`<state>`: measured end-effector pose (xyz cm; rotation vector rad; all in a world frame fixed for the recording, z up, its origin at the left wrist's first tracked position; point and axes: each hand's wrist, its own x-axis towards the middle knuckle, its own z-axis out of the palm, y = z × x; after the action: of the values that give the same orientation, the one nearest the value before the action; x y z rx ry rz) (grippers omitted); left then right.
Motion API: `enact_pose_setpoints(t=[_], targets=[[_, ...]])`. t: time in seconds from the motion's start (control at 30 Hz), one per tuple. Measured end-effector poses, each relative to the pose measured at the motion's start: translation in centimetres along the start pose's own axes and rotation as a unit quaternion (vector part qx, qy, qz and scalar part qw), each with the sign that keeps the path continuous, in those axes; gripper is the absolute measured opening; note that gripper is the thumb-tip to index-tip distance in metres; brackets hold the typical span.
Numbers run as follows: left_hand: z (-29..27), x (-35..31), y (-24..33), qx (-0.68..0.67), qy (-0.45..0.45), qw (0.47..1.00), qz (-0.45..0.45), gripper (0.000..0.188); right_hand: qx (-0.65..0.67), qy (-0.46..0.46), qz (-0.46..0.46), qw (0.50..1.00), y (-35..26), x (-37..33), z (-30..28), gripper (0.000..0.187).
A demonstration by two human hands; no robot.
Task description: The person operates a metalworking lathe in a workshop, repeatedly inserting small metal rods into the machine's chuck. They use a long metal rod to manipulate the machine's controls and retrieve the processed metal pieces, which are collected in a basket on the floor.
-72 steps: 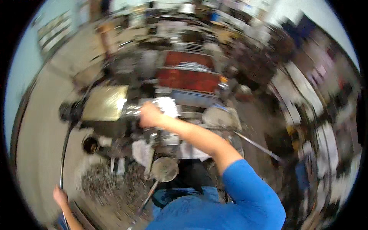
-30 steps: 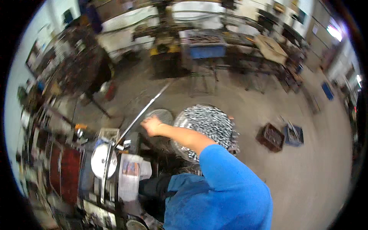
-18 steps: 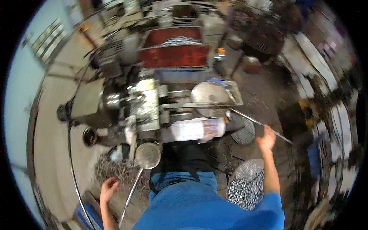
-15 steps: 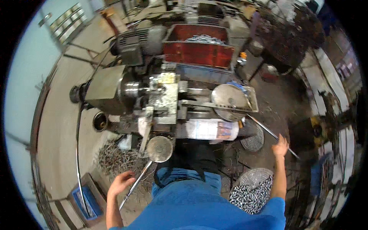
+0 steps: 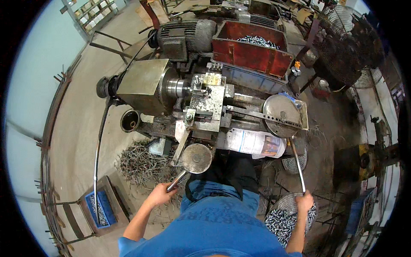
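Observation:
My left hand (image 5: 162, 193) is wrapped round the metal lever (image 5: 176, 180) that slants out from a round steel disc (image 5: 196, 158) at the near side of the lathe. My right hand (image 5: 305, 201) is closed on the lower end of a longer metal lever (image 5: 297, 165), which runs down from a larger round disc (image 5: 280, 112) at the lathe's right end. The steel tool slide (image 5: 207, 103) sits in the middle of the lathe, beside the shiny spindle (image 5: 177, 88). Whether a workpiece is in the spindle, I cannot tell.
A red bin (image 5: 252, 53) of small metal parts stands behind the lathe. Near my right arm is a round basket (image 5: 287, 201) of shiny parts. Metal scrap (image 5: 139, 165) is heaped at left, by a blue tray (image 5: 99, 210). A fan (image 5: 342, 47) stands at far right.
My left hand has closed round its lever. My right hand has come down and inward, swinging the long lever to a steeper angle. The whole view has shifted.

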<state>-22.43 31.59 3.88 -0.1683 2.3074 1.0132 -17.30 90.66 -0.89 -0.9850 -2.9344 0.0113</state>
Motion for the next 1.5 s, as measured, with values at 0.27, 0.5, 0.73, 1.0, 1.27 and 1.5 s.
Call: enact_pose_setpoints(t=[0.27,0.5,0.73,1.0,1.27,1.5], targets=[[0.5,0.8,-2.3,-0.033,0.014,0.999,0.001,0.023,0.197,-0.033,0.031,0.979,-6.2,-7.8,-0.3,0.027],[0.5,0.9,-2.7,-0.004,0.038,0.999,0.013,0.024,0.216,-0.041,0.045,0.974,-7.8,-8.7,-1.1,0.029],[0.5,0.2,-1.6,0.081,0.066,0.994,-0.013,0.025,0.02,-0.032,0.03,0.999,-3.4,-4.1,-0.4,0.047],[-0.3,0.8,0.2,-0.006,-0.037,0.999,0.036,0.028,-0.134,0.129,0.057,0.981,4.9,18.2,2.6,0.054],[-6.5,5.3,-6.8,-0.293,0.108,0.95,0.004,0.035,0.017,0.236,-0.041,0.971,-3.9,13.3,3.4,0.077],[-11.9,16.1,-14.4,0.357,0.208,0.91,-0.034,0.047,0.23,0.098,-0.156,0.955,-6.2,3.3,8.8,0.057]])
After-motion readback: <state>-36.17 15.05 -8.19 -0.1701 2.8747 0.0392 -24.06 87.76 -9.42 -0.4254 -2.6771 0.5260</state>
